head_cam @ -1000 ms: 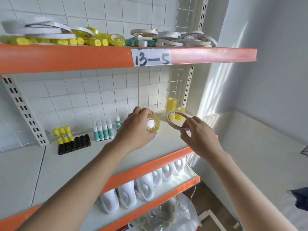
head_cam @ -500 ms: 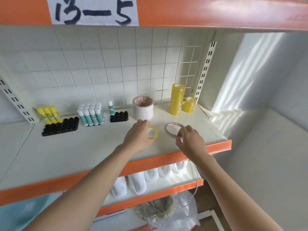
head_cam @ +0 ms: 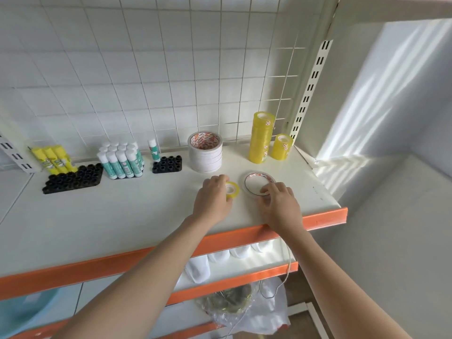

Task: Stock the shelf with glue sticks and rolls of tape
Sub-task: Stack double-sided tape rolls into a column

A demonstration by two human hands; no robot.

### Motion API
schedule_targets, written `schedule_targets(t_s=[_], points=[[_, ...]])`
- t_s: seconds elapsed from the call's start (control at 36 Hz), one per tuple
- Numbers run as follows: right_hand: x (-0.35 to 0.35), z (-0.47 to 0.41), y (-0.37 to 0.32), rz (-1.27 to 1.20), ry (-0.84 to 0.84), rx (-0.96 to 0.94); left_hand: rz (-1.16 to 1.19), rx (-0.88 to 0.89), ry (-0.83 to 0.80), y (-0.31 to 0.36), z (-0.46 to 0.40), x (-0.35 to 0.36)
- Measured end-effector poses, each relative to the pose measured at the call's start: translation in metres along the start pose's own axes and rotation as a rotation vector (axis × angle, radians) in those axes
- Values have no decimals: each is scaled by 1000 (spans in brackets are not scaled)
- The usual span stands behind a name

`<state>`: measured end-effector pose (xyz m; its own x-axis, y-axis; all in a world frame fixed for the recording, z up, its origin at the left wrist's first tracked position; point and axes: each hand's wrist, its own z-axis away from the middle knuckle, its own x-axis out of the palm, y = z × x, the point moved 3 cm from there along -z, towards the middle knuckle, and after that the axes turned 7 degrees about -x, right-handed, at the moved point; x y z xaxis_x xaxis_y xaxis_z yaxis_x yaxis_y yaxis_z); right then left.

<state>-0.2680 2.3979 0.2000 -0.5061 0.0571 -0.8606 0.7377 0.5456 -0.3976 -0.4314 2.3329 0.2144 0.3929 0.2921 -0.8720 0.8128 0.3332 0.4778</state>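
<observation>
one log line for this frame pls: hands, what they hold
left hand: holds small yellow tape roll on shelf | right hand: grips flat white tape roll | both near front edge

Shop: orange-edged shelf (head_cam: 325,217) (stocked glue sticks (head_cam: 122,160)).

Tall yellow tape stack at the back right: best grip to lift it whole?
Grip the tall yellow tape stack low on its side wall, coming from the front. It stands upright as a narrow column, so a high grip may split it. The short yellow stack crowds its right side.
</observation>
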Motion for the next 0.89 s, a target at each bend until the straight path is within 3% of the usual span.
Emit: schedule_targets(t_s=[0.25,0.56,0.89], points=[[4,-3,1,-18,-38,-9,-83,132,78,-19,14,-2],[-1,-8,-30,-181,236,-209,-260,106,176,-72,36,-19],[-7,-60,-81,-239,332,-391,-232,105,246,-80,36,-16]])
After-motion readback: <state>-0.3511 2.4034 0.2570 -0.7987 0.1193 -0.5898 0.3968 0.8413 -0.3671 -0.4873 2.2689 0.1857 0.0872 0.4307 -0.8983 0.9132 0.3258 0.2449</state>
